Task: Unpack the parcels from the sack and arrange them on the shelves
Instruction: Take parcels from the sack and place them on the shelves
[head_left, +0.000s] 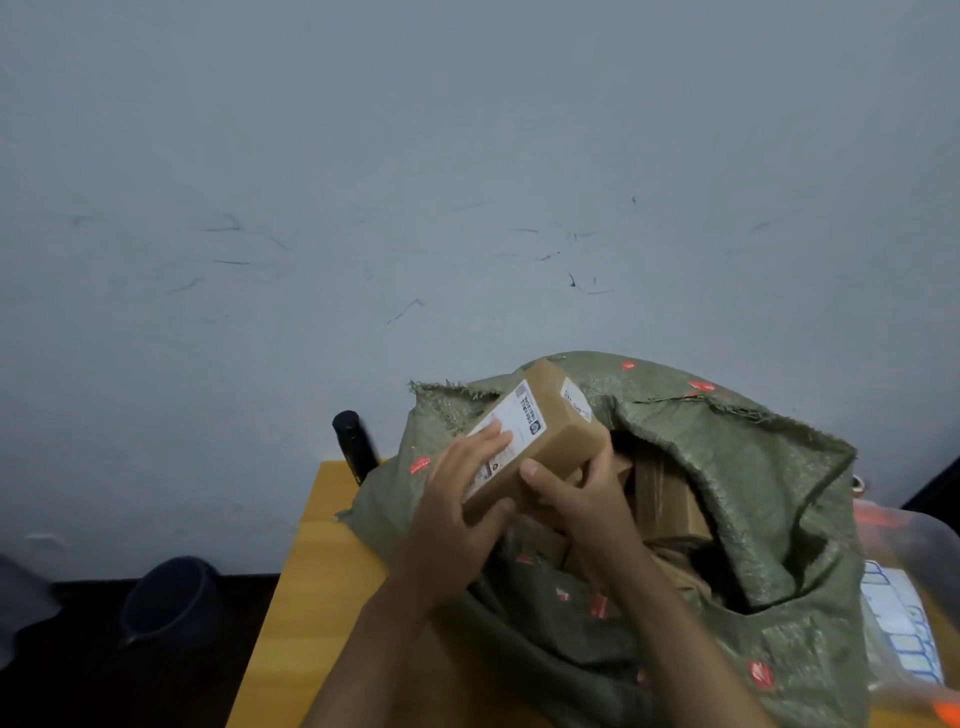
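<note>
From the head camera, both hands grip one brown cardboard parcel (540, 441) just above the mouth of the green woven sack (753, 493): the left hand (457, 499) curls over its labelled top, the right hand (576, 493) wraps the near end. It looks stiff, boxy and probably light; its taped faces may be slippery, so holding opposite edges suits it. More parcels (670, 509) lie below the right hand.

Parcel (535, 441) label txt illegible
</note>
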